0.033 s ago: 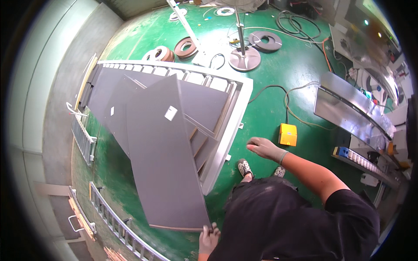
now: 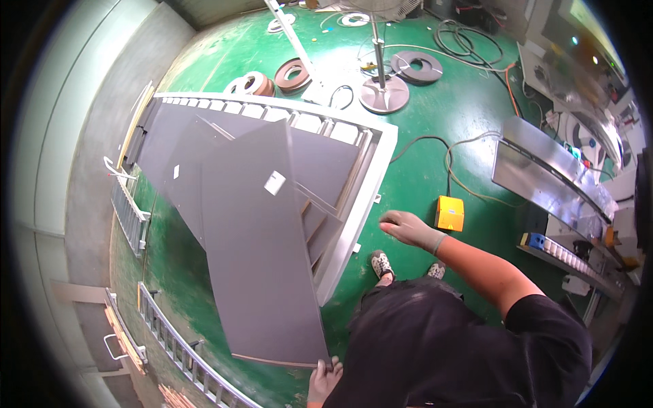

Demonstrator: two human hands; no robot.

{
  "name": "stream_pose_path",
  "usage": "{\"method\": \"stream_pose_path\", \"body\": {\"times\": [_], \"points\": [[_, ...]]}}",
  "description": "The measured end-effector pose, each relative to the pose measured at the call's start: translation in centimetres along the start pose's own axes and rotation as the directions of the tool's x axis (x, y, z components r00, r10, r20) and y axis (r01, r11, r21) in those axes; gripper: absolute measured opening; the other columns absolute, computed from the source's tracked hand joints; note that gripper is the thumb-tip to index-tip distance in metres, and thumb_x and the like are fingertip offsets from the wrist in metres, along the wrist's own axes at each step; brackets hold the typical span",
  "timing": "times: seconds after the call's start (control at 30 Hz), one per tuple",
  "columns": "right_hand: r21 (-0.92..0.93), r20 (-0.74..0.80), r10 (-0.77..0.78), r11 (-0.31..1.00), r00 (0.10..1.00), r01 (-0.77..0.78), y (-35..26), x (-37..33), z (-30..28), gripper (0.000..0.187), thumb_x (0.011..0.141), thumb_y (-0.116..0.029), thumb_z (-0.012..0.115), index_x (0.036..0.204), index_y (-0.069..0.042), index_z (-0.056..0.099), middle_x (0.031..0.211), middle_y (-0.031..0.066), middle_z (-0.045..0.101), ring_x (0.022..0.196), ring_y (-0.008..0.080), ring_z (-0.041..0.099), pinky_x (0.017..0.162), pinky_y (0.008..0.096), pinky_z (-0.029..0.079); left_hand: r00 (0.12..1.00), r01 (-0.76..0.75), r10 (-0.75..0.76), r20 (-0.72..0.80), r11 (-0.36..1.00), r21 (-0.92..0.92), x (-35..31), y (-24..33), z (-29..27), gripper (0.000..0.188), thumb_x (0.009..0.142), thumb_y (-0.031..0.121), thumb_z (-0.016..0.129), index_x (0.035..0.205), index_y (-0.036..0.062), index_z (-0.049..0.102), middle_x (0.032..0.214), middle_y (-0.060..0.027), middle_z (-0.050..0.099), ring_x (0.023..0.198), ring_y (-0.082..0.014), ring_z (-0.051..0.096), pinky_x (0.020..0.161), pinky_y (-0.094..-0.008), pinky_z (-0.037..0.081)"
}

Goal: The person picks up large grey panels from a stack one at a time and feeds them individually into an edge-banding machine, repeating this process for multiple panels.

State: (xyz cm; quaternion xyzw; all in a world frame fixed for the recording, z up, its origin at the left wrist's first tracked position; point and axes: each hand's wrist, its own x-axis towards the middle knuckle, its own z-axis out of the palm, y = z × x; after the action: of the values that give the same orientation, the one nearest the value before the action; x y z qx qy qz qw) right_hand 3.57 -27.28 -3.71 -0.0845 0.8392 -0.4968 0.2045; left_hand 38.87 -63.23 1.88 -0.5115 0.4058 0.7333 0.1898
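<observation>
One grey panel [image 2: 262,272]; left grip [image 2: 325,382] holds its corner [image 2: 318,358]

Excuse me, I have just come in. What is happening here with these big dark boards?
One person stands beside a white-framed table. The left hand holds a near corner of a long dark board with a white label. The board's far part is over other dark boards on the table; whether it rests on them is unclear. The right hand is off the board, in front of the person, near a yellow box in this view.
</observation>
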Motion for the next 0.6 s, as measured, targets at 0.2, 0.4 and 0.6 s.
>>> {"method": "stream_pose_path", "body": {"times": [0.2,0.4,0.6], "points": [[-0.293,-0.248,-0.329,0.922,0.911,0.253,-9.0,11.3,-0.5,0.043,0.093,-0.037,0.057,0.119,-0.003,0.062,0.128,0.0198,0.059,0.12,0.036,0.054,0.102,0.0442,0.043,0.95,-0.136,0.152,-0.272,0.988,0.076,-1.5,2.3,-7.9,0.05,0.105,0.046,0.043,0.122,0.0009,0.056,0.109,-0.0147,0.065,0.09,-0.0241,0.06,0.083,-0.0383,0.051],[-0.49,-0.143,0.066,0.862,0.987,-0.129,-8.3,17.1,-0.8,0.057,0.096,-0.055,0.049,0.104,-0.001,0.067,0.093,0.0218,0.069,0.091,0.0394,0.068,0.082,0.0485,0.053,0.751,-0.373,0.45,-0.483,0.893,0.252,1.1,7.4,-12.4,0.053,0.104,0.046,0.043,0.122,-0.0019,0.057,0.11,-0.0169,0.066,0.094,-0.0254,0.061,0.085,-0.0391,0.051],[-0.434,-0.117,0.168,0.878,0.979,-0.202,-4.3,10.6,-5.7,0.063,0.1,-0.056,0.038,0.092,-0.003,0.07,0.088,0.0199,0.068,0.09,0.0382,0.068,0.08,0.0455,0.053,0.62,-0.437,0.598,-0.508,0.801,0.41,3.2,9.9,-11.8,0.057,0.104,0.046,0.042,0.122,-0.0048,0.058,0.111,-0.0192,0.067,0.097,-0.0267,0.062,0.087,-0.0399,0.052]]}}
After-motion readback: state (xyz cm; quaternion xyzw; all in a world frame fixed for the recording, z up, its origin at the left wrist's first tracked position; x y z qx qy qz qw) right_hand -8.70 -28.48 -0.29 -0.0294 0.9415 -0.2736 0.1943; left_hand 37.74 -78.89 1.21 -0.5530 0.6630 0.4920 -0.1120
